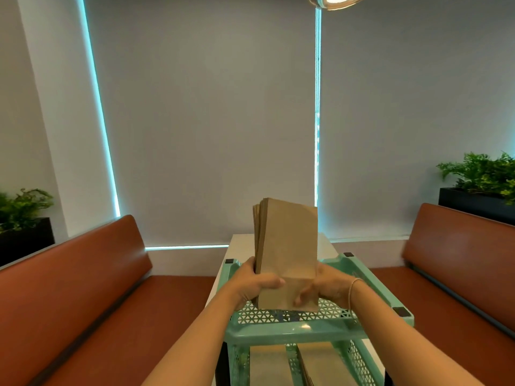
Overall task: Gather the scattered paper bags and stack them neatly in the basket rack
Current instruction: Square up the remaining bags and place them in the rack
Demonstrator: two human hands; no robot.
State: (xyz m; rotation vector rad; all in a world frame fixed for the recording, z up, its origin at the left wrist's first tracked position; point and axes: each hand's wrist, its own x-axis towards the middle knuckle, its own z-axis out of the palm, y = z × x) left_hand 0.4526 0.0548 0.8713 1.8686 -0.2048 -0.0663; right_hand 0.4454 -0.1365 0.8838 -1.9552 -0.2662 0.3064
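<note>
A stack of brown paper bags (287, 246) stands upright, its lower edge over the top tier of the mint-green basket rack (306, 328). My left hand (255, 282) grips the stack's left side, thumb across the front. On the right side my right hand (324, 289) holds the stack low down, fingers curled onto the front. More brown paper bags (320, 363) lie flat in the rack's lower tier, partly hidden by the top tier's rim.
The rack stands on a narrow white table (239, 243) between two brown benches: left bench (83, 288), right bench (457, 274). Potted plants sit behind each bench: left plant (22, 207), right plant (485, 176). Grey roller blinds cover the windows ahead.
</note>
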